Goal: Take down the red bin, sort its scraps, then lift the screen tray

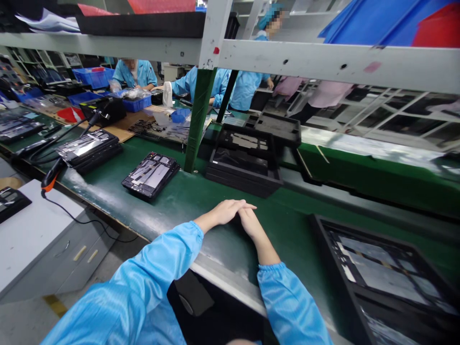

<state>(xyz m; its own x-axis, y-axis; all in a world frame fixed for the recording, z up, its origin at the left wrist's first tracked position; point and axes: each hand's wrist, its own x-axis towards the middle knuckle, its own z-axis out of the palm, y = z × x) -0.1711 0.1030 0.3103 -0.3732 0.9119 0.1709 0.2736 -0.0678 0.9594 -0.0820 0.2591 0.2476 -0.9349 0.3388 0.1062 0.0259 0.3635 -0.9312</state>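
Note:
In the head view my left hand [227,211] lies across my right hand [249,221] over the green bench top [215,244]. The left hand's fingers are stretched out and touch the back of the right one. The right hand's fingers are mostly hidden beneath it, and no object shows in either hand. To the left rests a stack of opened tablets [151,175] with their inner parts facing up. Beyond my hands stand stacked black trays [244,177]. A black tray [323,249] at the right holds more opened tablets [388,268].
A metal shelf beam [323,62] and a green-wrapped post [197,120] stand in front of me. Farther left are another tablet stack [89,148] and a black-and-orange tool [53,175] with a cable. A white cabinet [39,244] stands below the bench. Co-workers in blue [140,74] sit opposite.

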